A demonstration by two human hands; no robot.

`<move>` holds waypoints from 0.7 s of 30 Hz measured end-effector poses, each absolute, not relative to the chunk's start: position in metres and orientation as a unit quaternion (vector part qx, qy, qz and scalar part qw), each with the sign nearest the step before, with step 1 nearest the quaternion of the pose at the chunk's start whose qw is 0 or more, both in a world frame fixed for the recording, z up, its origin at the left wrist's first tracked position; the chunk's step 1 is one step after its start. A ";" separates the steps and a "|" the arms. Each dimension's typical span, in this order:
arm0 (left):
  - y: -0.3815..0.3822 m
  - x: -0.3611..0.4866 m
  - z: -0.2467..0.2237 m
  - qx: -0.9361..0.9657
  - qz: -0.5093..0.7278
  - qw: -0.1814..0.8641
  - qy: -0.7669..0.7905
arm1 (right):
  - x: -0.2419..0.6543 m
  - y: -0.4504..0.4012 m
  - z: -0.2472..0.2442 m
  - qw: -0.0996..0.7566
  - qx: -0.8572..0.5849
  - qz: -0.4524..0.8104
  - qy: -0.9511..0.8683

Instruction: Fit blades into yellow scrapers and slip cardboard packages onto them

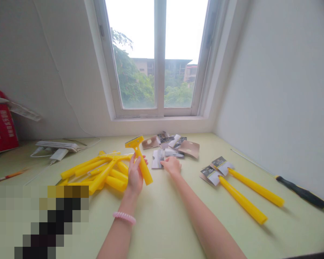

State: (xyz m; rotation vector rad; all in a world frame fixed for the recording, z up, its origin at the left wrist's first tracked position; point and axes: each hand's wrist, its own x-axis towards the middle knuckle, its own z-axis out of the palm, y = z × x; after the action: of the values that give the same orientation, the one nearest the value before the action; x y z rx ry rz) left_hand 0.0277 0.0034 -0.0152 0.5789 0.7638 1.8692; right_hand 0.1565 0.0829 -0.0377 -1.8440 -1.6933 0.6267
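Note:
My left hand [136, 174] is closed around a yellow scraper [142, 162], its wide blade head up and its handle slanting down to the right. Over the table, my right hand [172, 165] pinches the edge of a grey and white cardboard sleeve [157, 159]. Behind it lies a loose heap of more cardboard sleeves [189, 148], some showing brown insides. To the left of my left hand is a pile of several yellow scrapers [102, 172]. Two scrapers [244, 198] with cardboard sleeves on their heads lie at the right.
A black-handled screwdriver [299, 190] with a long shaft lies by the right wall. At the back left are a white power strip [58, 145] with cords and a red box [2, 126]. A window [159, 64] stands beyond the pale green table [162, 216].

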 end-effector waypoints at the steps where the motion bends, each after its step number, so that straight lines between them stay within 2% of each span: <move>1: 0.004 0.028 -0.016 0.238 0.773 0.497 0.314 | 0.159 0.084 -0.038 0.283 -0.672 0.252 -0.636; 6: 0.007 0.028 -0.019 0.231 0.776 0.510 0.290 | 0.188 0.078 -0.031 0.327 -0.572 0.353 -0.664; 9: 0.007 0.026 -0.019 0.212 0.789 0.514 0.259 | 0.217 0.064 -0.017 0.357 -0.479 0.456 -0.660; 11: 0.008 0.023 -0.019 0.193 0.803 0.511 0.239 | 0.236 0.052 -0.007 0.323 -0.399 0.545 -0.663; 13: 0.008 0.022 -0.019 0.186 0.812 0.504 0.228 | 0.250 0.040 0.002 0.234 -0.346 0.590 -0.691; 16: 0.006 0.025 -0.019 0.220 0.801 0.502 0.242 | 0.253 0.027 0.008 0.167 -0.310 0.539 -0.765; 21: -0.003 0.044 -0.017 0.307 0.709 0.532 0.347 | 0.232 0.020 0.006 0.241 -0.304 0.302 -0.871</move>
State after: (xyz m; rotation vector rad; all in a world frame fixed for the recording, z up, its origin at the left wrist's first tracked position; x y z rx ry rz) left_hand 0.0436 -0.0033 -0.0171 0.7326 0.8271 1.6898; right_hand 0.2321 0.0203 0.0057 -0.8307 -2.3817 0.8253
